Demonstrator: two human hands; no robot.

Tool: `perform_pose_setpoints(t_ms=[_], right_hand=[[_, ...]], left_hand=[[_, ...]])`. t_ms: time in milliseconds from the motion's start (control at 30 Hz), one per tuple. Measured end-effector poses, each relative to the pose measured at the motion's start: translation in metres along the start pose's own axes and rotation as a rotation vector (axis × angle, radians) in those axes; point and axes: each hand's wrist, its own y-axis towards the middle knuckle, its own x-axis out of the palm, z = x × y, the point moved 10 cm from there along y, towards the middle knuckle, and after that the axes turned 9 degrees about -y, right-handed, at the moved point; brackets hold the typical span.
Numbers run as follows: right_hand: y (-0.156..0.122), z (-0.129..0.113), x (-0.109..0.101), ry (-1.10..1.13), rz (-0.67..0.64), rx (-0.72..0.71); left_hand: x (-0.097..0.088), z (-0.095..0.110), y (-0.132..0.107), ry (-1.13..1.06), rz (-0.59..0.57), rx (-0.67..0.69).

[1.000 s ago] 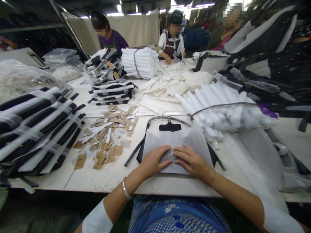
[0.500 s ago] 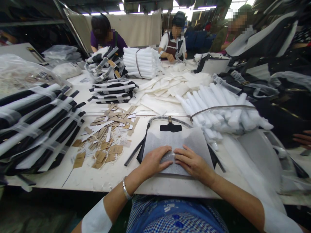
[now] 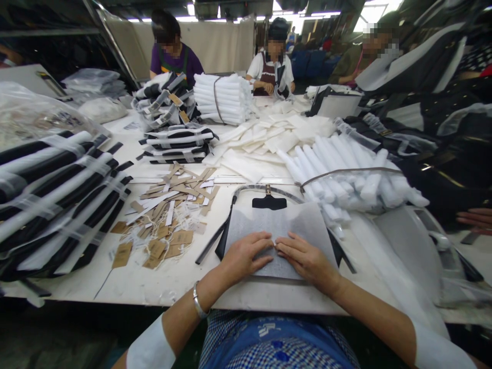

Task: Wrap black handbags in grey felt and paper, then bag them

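Observation:
A black handbag (image 3: 269,203) lies flat on the worktable in front of me, with a thin grey-white foam sheet (image 3: 292,218) over its body. Its wrapped handle (image 3: 246,188) arches away from me, and dark straps stick out on both sides. My left hand (image 3: 246,254) rests on the sheet from the left, fingers stretched and lying flat. From the right, my right hand (image 3: 307,258) presses on the same sheet, its fingers also extended. The fingertips of both hands meet near the middle of the sheet. Whatever lies right under them is hidden.
Paper tags and strips (image 3: 165,246) are scattered left of the bag. Wrapped black bags (image 3: 65,205) are stacked farther left. A strapped bundle of white foam rolls (image 3: 346,174) lies to the right, white sheets (image 3: 269,136) behind. Several co-workers stand around the table; one's hand (image 3: 476,218) shows at right.
My fingertips have drawn slightly closer together on the foam sheet. The co-worker at the back left has straightened up. The bag has stayed in place.

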Motion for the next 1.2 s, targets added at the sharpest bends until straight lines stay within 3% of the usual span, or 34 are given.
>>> perform_pose_setpoints(t_ms=[400, 633, 800, 1000, 1200], right_hand=[[-0.003, 0.003, 0.004, 0.020, 0.010, 0.039], [0.006, 0.000, 0.016, -0.076, -0.147, -0.007], [0.014, 0.008, 0.027, -0.120, -0.311, 0.050], [0.005, 0.010, 0.033, -0.161, -0.255, 0.046], [0.006, 0.012, 0.032, -0.177, -0.378, -0.006]], left_hand=[[0.001, 0.002, 0.002, 0.028, -0.020, 0.006], [0.004, 0.002, 0.005, 0.073, -0.041, 0.015], [0.004, 0.005, 0.008, 0.114, -0.060, 0.024], [0.008, 0.006, 0.009, 0.155, -0.116, 0.052], [0.005, 0.010, 0.009, 0.197, -0.209, 0.056]])
